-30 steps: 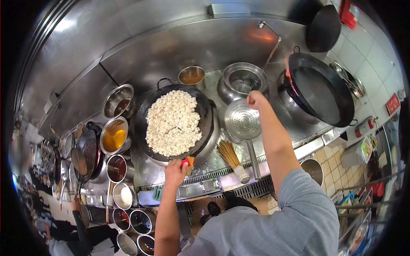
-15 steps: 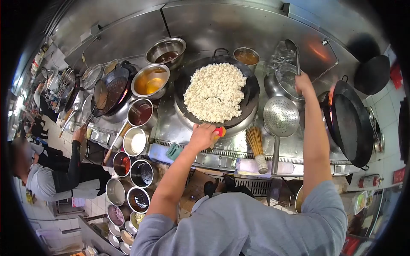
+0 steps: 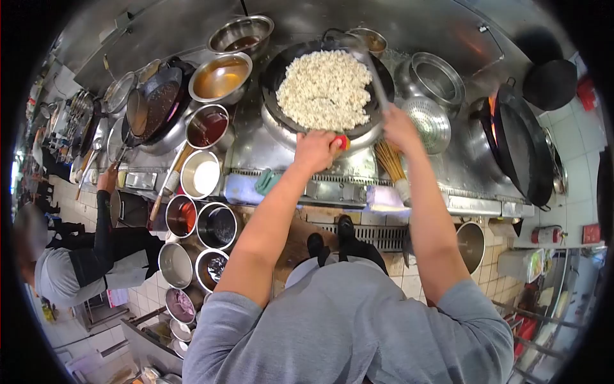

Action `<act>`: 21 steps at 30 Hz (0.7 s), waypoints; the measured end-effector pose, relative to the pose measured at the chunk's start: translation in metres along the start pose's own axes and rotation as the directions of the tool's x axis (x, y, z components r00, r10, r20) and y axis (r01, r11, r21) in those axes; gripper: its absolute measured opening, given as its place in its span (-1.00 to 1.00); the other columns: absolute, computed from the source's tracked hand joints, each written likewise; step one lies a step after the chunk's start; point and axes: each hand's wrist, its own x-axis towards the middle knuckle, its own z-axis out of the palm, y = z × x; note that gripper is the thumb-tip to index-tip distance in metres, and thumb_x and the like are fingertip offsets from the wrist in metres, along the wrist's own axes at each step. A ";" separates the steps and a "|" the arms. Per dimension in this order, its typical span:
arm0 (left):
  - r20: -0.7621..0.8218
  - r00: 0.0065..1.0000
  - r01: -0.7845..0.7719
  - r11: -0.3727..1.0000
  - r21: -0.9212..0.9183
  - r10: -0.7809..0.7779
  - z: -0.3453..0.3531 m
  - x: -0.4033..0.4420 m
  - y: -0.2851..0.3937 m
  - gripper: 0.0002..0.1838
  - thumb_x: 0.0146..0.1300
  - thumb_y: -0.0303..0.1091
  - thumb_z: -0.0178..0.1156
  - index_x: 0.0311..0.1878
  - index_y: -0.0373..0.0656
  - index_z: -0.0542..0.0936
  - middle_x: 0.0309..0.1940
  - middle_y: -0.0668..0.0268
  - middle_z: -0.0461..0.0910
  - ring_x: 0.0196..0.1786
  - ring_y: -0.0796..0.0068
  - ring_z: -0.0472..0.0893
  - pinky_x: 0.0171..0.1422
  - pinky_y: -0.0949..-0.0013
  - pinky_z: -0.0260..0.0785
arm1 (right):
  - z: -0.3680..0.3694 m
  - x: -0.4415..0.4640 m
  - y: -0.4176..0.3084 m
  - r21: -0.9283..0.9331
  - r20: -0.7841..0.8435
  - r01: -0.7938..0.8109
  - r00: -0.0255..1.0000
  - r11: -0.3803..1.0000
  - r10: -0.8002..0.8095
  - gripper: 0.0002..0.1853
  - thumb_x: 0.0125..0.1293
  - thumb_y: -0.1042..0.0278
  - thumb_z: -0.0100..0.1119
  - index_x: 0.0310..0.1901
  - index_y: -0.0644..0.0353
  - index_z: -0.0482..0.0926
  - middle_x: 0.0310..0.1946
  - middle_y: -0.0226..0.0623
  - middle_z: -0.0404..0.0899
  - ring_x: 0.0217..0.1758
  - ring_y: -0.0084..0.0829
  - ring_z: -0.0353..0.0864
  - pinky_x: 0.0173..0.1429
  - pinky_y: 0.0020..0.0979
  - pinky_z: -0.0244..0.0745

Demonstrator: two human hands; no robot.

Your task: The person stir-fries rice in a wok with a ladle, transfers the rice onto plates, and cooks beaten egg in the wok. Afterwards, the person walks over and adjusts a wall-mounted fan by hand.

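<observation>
White rice-like grains [image 3: 323,89] are heaped in a black wok [image 3: 272,80] on the stove. At the wok's near edge is my left hand [image 3: 318,152], its fingers closed round the rim with a red-and-yellow pad or cloth [image 3: 344,142] showing beside the thumb; the grip itself is partly hidden. My right hand [image 3: 401,129] is wrapped round the handle of a metal ladle [image 3: 378,82]. The ladle reaches over the wok's right side, its far end blurred by motion. Below my right hand stand a bamboo brush [image 3: 390,163] and a perforated strainer [image 3: 427,126].
Metal bowls with liquid [image 3: 220,78] and several seasoning pots [image 3: 200,174] line the left. A metal pot [image 3: 438,80] sits right of the wok. Flame shows beside another wok [image 3: 527,144] at far right. A co-worker [image 3: 70,269] holds a pan at the left.
My right hand has swung left with the ladle, from above the metal pot to the wok's right side. My left hand stays at the wok's near rim. The view has shifted slightly.
</observation>
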 end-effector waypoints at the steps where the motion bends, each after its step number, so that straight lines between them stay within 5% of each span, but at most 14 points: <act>1: 0.017 1.000 0.008 1.000 0.018 -0.009 0.000 0.001 -0.002 -0.72 0.33 -0.05 0.05 -0.15 -0.01 0.60 -0.21 0.30 0.59 -0.02 0.25 0.53 -0.02 0.03 0.21 | 0.043 0.030 0.024 -0.167 -0.023 0.065 0.997 0.984 -0.070 -0.77 0.36 0.33 -0.10 -0.09 0.23 0.50 -0.38 -0.01 0.62 -0.34 -0.07 0.66 -0.29 -0.15 0.52; 3: 0.030 1.000 0.006 0.999 0.031 -0.007 0.000 0.002 -0.002 -0.72 0.33 -0.05 0.04 -0.14 0.00 0.60 -0.20 0.29 0.59 -0.01 0.23 0.53 -0.02 0.01 0.22 | 0.080 0.022 -0.010 -0.541 0.242 0.238 0.963 0.807 -0.122 -0.73 0.32 0.38 -0.08 0.00 0.21 0.46 -0.28 0.05 0.63 -0.20 0.07 0.63 -0.16 -0.04 0.52; 6: 0.058 0.998 0.001 1.000 0.014 -0.002 -0.002 0.002 -0.004 -0.68 0.34 -0.02 0.01 -0.13 -0.03 0.57 -0.17 0.27 0.60 0.02 0.23 0.52 -0.02 -0.02 0.22 | 0.072 -0.051 -0.046 -0.463 0.240 0.121 0.971 0.878 -0.007 -0.45 0.33 0.33 -0.05 0.36 0.05 0.20 -0.28 0.05 0.62 -0.20 0.07 0.63 -0.11 -0.02 0.52; 8: 0.045 0.999 0.000 1.000 -0.012 0.000 0.000 0.001 -0.005 -0.67 0.34 -0.01 0.01 -0.14 -0.05 0.57 -0.16 0.27 0.60 0.03 0.23 0.52 -0.01 -0.02 0.22 | 0.045 -0.088 -0.020 -0.538 0.272 0.255 0.955 0.804 -0.120 -0.42 0.35 0.30 -0.04 0.41 0.00 0.15 -0.25 0.08 0.62 -0.22 0.07 0.63 -0.12 -0.01 0.52; 13: 0.108 0.994 0.011 1.000 -0.018 -0.009 0.001 0.007 -0.010 -0.61 0.37 0.02 -0.04 -0.18 -0.10 0.59 -0.12 0.24 0.60 0.06 0.21 0.52 0.02 -0.03 0.22 | -0.017 -0.111 0.018 -0.574 0.257 0.125 0.966 0.809 0.033 -0.43 0.39 0.30 -0.08 0.42 -0.04 0.13 -0.29 0.09 0.63 -0.29 0.10 0.62 -0.16 0.04 0.50; 16: 0.100 0.995 -0.013 1.000 -0.027 0.015 0.003 0.009 -0.018 -0.61 0.37 0.03 -0.05 -0.18 -0.07 0.61 -0.15 0.23 0.60 0.03 0.17 0.52 0.04 -0.03 0.22 | 0.011 -0.078 0.014 -0.484 0.122 0.030 0.992 0.874 0.034 -0.45 0.39 0.29 -0.08 0.41 0.00 0.17 -0.33 0.10 0.62 -0.29 0.12 0.62 -0.16 0.04 0.49; 21: 0.043 0.998 -0.045 0.996 -0.072 0.048 0.002 0.005 -0.019 -0.64 0.36 0.01 -0.02 -0.21 -0.04 0.62 -0.24 0.26 0.62 -0.02 0.15 0.54 0.02 -0.02 0.22 | 0.050 -0.073 0.012 -0.457 0.205 0.096 0.979 0.884 0.000 -0.49 0.38 0.27 -0.05 0.36 0.07 0.24 -0.29 0.10 0.62 -0.23 0.09 0.62 -0.10 0.02 0.47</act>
